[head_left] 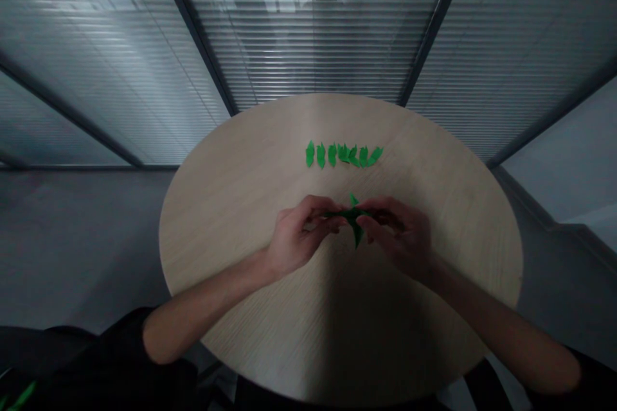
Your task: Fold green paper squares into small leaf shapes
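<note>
While the left hand (299,237) and right hand (400,234) pinch a green paper leaf cluster (349,215) between their fingers, seemingly to steady it, a row of green cutouts (340,155) lies apart on the counter (448,218).

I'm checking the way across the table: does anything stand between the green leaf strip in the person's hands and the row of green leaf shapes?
Nothing visible does. The left hand and right hand hold the green leaf strip over the round wooden table; only wood grain shows between it and the row of green leaf shapes.

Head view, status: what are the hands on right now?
Left hand and right hand pinching green leaf bundle. Row of green leaf cutouts beyond, on round wooden table.
</note>
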Motion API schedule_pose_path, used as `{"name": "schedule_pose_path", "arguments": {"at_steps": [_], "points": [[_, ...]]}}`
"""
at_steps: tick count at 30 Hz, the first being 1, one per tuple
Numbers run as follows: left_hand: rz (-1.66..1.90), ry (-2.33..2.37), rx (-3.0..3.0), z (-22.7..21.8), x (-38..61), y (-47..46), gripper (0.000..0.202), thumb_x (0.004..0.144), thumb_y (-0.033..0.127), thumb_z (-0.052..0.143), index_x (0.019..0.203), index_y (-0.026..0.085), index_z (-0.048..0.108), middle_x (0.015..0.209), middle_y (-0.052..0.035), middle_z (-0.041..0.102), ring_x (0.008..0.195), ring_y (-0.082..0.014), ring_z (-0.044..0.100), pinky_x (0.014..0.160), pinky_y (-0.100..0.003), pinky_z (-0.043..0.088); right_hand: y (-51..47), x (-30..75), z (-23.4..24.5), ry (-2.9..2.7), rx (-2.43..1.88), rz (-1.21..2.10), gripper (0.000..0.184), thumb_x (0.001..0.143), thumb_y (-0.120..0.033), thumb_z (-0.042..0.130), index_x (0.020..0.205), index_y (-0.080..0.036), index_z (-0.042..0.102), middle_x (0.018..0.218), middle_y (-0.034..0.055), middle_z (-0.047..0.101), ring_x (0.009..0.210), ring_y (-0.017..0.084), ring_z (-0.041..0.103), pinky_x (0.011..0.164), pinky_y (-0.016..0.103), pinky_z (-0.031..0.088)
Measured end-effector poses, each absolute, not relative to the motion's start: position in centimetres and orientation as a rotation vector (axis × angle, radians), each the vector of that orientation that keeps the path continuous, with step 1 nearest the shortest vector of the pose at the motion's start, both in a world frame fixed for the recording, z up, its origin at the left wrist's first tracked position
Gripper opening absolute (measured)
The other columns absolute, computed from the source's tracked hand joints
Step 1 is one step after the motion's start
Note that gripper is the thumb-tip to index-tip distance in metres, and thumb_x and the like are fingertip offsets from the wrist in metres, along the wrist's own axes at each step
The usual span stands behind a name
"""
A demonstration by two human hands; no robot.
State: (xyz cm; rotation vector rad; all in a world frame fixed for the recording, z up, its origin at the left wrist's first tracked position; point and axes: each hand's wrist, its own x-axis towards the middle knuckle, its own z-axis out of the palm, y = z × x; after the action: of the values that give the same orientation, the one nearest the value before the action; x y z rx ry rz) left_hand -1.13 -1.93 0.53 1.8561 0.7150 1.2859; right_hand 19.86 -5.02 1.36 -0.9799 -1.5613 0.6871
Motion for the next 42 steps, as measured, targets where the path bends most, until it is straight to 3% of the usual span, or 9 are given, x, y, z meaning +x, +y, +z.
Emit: {"name": "schedule_pose_path", "arguments": {"at_steps": [5,12,19,24,30,42], "points": [[1.303,0.700,1.838,0.90,-1.10,-1.91,0.019,0.098,0.034,0.075,0.102,0.020,0.063,0.090,-0.0041,0.083,0.067,-0.0142,0.080,0.060,-0.019,0.067,-5.05,19.93,1.56,-1.564,-0.987,0.706,0.014,0.093,-0.034,0.079,0.098,-0.021,0.076,0.069,-0.0023,0.074,0.049,0.010,0.067,0.047,0.020,0.056],[1.307,0.688,1.843,1.11,-1.07,-1.83,0.012,0.099,0.029,0.073,0.100,0.019,0.066,0.088,-0.0037,0.082,0.067,-0.0141,0.080,0.061,-0.019,0.068,-5.29,20.27,1.80,-1.722,-0.913,0.605,0.014,0.095,-0.027,0.071,0.108,-0.022,0.072,0.083,0.0012,0.077,0.063,0.013,0.073,0.058,0.024,0.062],[1.329,0.685,1.822,0.68,-0.95,-1.87,0.016,0.098,0.033,0.075,0.098,0.019,0.067,0.086,-0.0038,0.082,0.065,-0.0146,0.079,0.059,-0.020,0.068,-5.39,20.24,1.95,-1.777,-0.932,0.521,0.013,0.092,-0.021,0.070,0.104,-0.023,0.067,0.077,-0.0008,0.074,0.061,0.013,0.071,0.058,0.024,0.060],[1.353,0.676,1.724,0.93,-0.64,-1.86,0.018,0.097,0.033,0.077,0.095,0.019,0.066,0.090,-0.0032,0.082,0.066,-0.0139,0.079,0.059,-0.020,0.069,-5.38,20.61,1.39,-1.713,-0.852,0.674,0.021,0.098,-0.019,0.062,0.118,-0.024,0.066,0.093,0.0022,0.076,0.072,0.014,0.075,0.065,0.026,0.064],[1.368,0.697,1.656,0.87,-0.30,-1.65,0.020,0.096,0.033,0.077,0.094,0.020,0.062,0.092,-0.0029,0.082,0.070,-0.0147,0.079,0.058,-0.022,0.070,-5.26,20.21,1.23,-1.658,-0.856,0.656,0.031,0.092,-0.017,0.073,0.121,-0.026,0.063,0.104,0.0024,0.072,0.080,0.015,0.076,0.071,0.027,0.067],[1.381,0.635,1.666,0.59,-0.41,-1.82,0.016,0.095,0.028,0.078,0.096,0.018,0.065,0.096,-0.0041,0.083,0.069,-0.0128,0.079,0.062,-0.019,0.069,-5.20,20.16,1.55,-1.748,-0.809,0.533,0.031,0.090,-0.014,0.070,0.119,-0.024,0.067,0.112,0.0046,0.060,0.081,0.013,0.068,0.066,0.028,0.066]]}}
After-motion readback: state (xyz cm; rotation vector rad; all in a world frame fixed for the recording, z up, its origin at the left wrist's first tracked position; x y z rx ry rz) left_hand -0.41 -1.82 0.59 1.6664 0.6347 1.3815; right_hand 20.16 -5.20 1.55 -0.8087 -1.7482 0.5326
